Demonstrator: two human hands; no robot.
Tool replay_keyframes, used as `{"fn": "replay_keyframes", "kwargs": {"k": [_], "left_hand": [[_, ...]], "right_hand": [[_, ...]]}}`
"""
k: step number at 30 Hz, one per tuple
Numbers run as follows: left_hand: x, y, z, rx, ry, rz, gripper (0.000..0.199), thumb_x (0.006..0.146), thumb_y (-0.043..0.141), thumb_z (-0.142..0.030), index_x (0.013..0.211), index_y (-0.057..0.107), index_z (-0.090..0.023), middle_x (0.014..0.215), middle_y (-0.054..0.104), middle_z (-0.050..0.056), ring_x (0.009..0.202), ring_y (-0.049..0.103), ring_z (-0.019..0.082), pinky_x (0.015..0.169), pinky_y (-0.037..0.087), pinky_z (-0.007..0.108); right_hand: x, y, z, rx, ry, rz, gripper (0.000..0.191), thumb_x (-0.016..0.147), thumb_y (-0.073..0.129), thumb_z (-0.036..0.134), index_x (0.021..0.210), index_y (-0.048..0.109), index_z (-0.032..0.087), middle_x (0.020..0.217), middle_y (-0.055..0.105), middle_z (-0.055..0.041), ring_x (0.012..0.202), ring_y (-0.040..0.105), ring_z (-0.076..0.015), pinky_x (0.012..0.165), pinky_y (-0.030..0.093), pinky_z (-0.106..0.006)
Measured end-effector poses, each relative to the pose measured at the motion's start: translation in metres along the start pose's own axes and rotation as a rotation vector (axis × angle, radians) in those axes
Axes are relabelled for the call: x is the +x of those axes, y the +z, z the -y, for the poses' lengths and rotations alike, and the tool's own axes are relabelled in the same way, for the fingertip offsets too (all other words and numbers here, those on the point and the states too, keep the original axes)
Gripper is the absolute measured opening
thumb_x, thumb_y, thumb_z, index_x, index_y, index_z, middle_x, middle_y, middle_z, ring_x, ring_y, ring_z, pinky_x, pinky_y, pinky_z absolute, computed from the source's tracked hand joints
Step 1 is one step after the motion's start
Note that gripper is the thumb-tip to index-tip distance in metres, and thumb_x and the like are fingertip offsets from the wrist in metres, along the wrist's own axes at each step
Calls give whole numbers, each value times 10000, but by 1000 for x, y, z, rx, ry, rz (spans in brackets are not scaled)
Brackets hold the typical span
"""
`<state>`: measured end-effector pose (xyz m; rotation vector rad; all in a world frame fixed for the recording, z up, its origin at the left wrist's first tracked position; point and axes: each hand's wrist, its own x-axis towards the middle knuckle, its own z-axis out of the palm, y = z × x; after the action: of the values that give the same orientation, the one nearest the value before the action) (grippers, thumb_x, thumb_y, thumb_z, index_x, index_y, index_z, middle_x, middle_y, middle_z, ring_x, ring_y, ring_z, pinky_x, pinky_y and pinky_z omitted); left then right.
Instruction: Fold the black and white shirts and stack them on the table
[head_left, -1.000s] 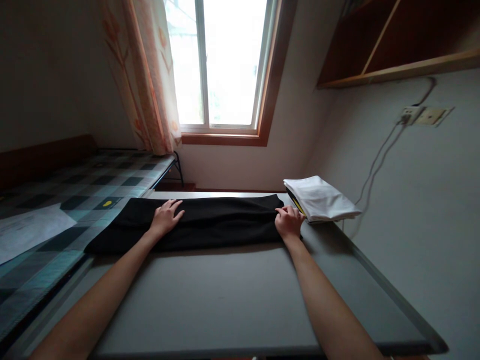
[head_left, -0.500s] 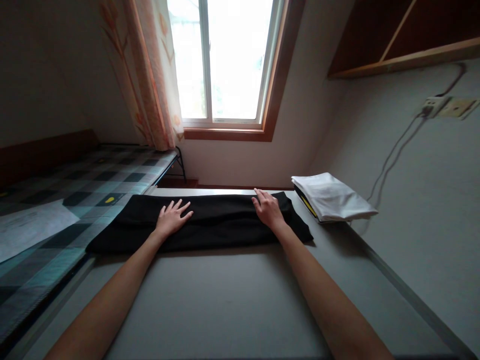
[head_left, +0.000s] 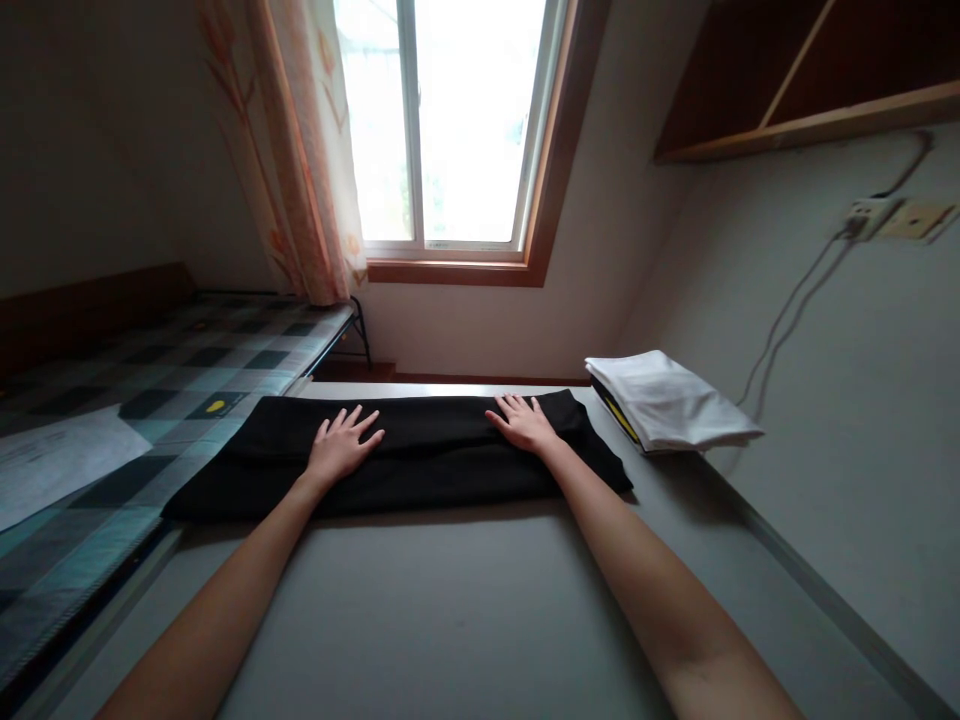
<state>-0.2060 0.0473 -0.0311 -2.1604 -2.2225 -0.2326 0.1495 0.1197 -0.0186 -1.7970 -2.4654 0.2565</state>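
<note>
A black cloth [head_left: 442, 460], folded into a long strip, lies across the far part of the pale table [head_left: 457, 610]. My left hand [head_left: 342, 445] rests palm down on its left half, fingers spread. On the right half of the cloth lies my right hand [head_left: 523, 424], also flat, with its fingers apart. Neither hand grips anything. The right end of the cloth slants toward the table's right side.
A folded white cloth [head_left: 667, 402] with a black and yellow layer beneath it sits at the back right, near the wall. At left is a checkered mattress [head_left: 202, 370] with a paper sheet [head_left: 64, 460] on it. A shelf [head_left: 810, 130] hangs upper right.
My right hand has shifted slightly left and now lies flatter on the black cloth, fingers more spread. My left hand stays nearly where it was.
</note>
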Motion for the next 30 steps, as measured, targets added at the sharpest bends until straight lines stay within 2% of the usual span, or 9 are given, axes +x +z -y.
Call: {"fn": "replay_keyframes", "kwargs": {"k": [6,10,13,16,19,22,26,30], "left_hand": [[0,1,0,-4,-12,12,567,939,330,-595,1451,410,-365,1553,352,39,1440,280,288,1134,241,497],[1,1,0,-3,-13,18,573,941,319,-594,1460,396,-363,1559,340,38,1441,277,289,1133,241,495],[1,1,0,8,-15,29,576,943,313,-590,1467,382,-362,1559,340,38,1442,274,290,1133,240,496],[2,2,1,16,-14,39,583,944,305,-586,1478,361,-358,1565,327,37,1447,262,291,1135,236,503],[2,3,1,21,-13,45,585,946,299,-582,1484,346,-358,1571,313,34,1450,252,293,1134,239,508],[2,3,1,32,-20,38,583,948,294,-579,1486,343,-359,1572,307,29,1453,245,291,1136,242,504],[1,3,0,27,-30,37,583,946,292,-581,1484,346,-363,1577,293,15,1457,237,286,1148,225,496],[0,3,-1,10,-79,36,605,938,300,-592,1486,355,-342,1581,283,25,1457,226,305,1153,206,510]], "right_hand": [[-15,-8,-56,-61,162,-2,773,928,146,687,1530,270,217,1601,208,-98,1476,156,-247,1168,94,-526],[-21,-9,-76,-41,235,-6,767,940,149,666,1526,280,189,1603,194,-107,1477,155,-234,1164,151,-505],[-26,-8,-75,-75,228,-56,751,959,157,630,1505,331,145,1586,242,-135,1469,183,-241,1159,180,-485],[-36,-6,-63,-171,198,-179,747,968,161,609,1473,392,109,1558,305,-161,1463,181,-285,1158,130,-523],[-47,-3,-48,-212,140,-272,755,964,142,618,1482,382,126,1559,310,-150,1466,163,-294,1161,74,-541],[-55,3,-40,-216,137,-254,768,952,128,643,1496,361,153,1574,280,-134,1471,156,-278,1167,36,-533],[-55,9,-41,-167,204,-148,781,952,121,645,1509,325,137,1564,299,-143,1452,238,-246,1162,145,-472],[-53,11,-46,-143,214,-145,759,960,131,632,1503,340,144,1560,314,-128,1442,262,-229,1145,189,-434]]}}
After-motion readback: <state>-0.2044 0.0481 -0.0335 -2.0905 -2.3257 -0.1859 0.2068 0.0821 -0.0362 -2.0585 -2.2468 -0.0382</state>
